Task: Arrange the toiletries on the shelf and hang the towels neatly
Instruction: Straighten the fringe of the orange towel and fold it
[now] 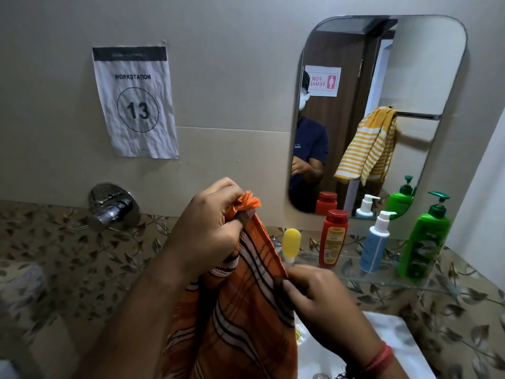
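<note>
While four toiletry bottles (377, 239) already stood on the clear glass shelf (382, 281) at four o'clock, the left hand (207, 228) and right hand (317, 294) both pinched the orange striped towel (240, 310) at six o'clock; it seemingly remained unhung.

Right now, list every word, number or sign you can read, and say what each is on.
"WORKSTATION": creased white paper notice taped to the wall.
"13", circled: same notice.
Its dark header strip: too blurred.
"FOR FEMAL", mirrored, cut off: white sign reflected in the rounded wall mirror.
Red bottle, blue pump bottle, green pump bottle: labels too small.
</note>
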The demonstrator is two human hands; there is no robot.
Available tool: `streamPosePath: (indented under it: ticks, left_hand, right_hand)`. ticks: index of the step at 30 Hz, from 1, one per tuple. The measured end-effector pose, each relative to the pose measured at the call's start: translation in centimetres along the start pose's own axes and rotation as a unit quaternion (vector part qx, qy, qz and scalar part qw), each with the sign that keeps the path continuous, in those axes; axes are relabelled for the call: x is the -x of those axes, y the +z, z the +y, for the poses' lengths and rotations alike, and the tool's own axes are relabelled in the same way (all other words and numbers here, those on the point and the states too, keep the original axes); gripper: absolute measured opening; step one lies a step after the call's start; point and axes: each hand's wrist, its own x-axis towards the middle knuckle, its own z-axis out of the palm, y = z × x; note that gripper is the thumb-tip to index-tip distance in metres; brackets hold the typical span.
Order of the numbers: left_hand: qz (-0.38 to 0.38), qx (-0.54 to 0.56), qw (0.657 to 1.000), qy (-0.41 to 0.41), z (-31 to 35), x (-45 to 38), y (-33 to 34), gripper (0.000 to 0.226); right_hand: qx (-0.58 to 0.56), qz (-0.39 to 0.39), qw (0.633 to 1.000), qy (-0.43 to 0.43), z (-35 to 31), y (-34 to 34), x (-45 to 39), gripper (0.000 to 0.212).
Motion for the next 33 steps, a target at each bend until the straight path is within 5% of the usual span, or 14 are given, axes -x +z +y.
streamPosePath:
  ticks: [3,6,8,12,16,20,24,33]
  left_hand:
    - [0.037,-0.003,0.999,-0.004,0.2,-0.4,-0.2,0.016]
    - [0.038,0.006,0.999,0.004,0.7,-0.8,-0.3,0.014]
    - [0.019,0.005,1.0,0.014,1.0,-0.9,-0.1,0.013]
    - [0.006,0.01,1.0,0.02,1.1,-0.9,0.4,0.015]
    - [0.01,0.003,1.0,0.015,0.6,-0.7,0.1,0.016]
    - [0.016,0.002,1.0,0.008,0.3,-0.4,0.2,0.016]
    - [0.059,0.007,0.998,0.007,0.4,-0.7,-0.4,0.017]
    - [0.104,0.046,0.993,-0.034,-1.2,-0.4,-2.1,0.017]
  right_hand:
    - [-0.342,-0.015,0.937,0.07,0.1,1.2,0.3,0.051]
    - [-0.51,-0.02,0.855,0.092,0.1,2.8,0.5,0.046]
    - [-0.506,-0.024,0.86,0.055,-0.5,2.9,0.2,0.04]
    - [-0.358,-0.017,0.934,-0.002,-1.2,2.7,-0.4,0.04]
    - [-0.218,-0.015,0.976,-0.007,-0.6,3.4,-0.5,0.056]
    - [-0.238,-0.09,0.967,0.011,0.7,3.9,-0.1,0.052]
    - [-0.284,-0.095,0.954,0.003,1.1,5.1,0.5,0.073]
    - [-0.283,0.103,0.953,0.038,2.0,5.3,0.4,0.052]
